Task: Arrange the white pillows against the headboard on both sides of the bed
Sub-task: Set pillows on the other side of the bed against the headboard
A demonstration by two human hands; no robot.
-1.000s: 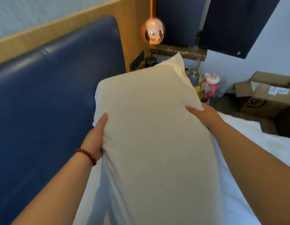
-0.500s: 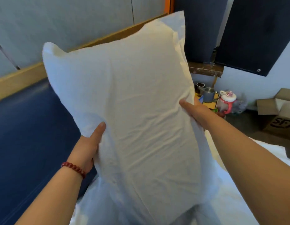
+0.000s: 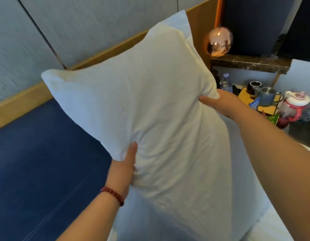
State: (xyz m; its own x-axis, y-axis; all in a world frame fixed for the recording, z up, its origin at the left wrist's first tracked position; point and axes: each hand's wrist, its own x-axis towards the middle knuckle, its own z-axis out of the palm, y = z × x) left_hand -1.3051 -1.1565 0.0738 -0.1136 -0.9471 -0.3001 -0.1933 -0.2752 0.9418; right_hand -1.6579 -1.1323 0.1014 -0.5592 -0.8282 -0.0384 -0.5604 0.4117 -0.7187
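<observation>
A large white pillow (image 3: 150, 110) stands on end in front of me, lifted and tilted, its top corner reaching above the wooden trim. My left hand (image 3: 123, 166) grips its left edge, thumb pressed into the front. My right hand (image 3: 218, 103) grips its right edge higher up, fingers hidden behind the fabric. The padded blue headboard (image 3: 39, 162) runs along the left, beside and below the pillow. White bedding (image 3: 251, 223) shows under the pillow's lower end.
A copper globe lamp (image 3: 218, 42) hangs right of the pillow's top. A bedside table (image 3: 246, 93) carries a metal pot, cups, a water bottle and a pink-lidded jug (image 3: 295, 105). A dark stone shelf (image 3: 251, 64) juts out above it.
The pillow was raised from lying low against the headboard to standing upright, then tipped rightwards. My right hand moved up along its right edge; my left hand keeps its grip.
</observation>
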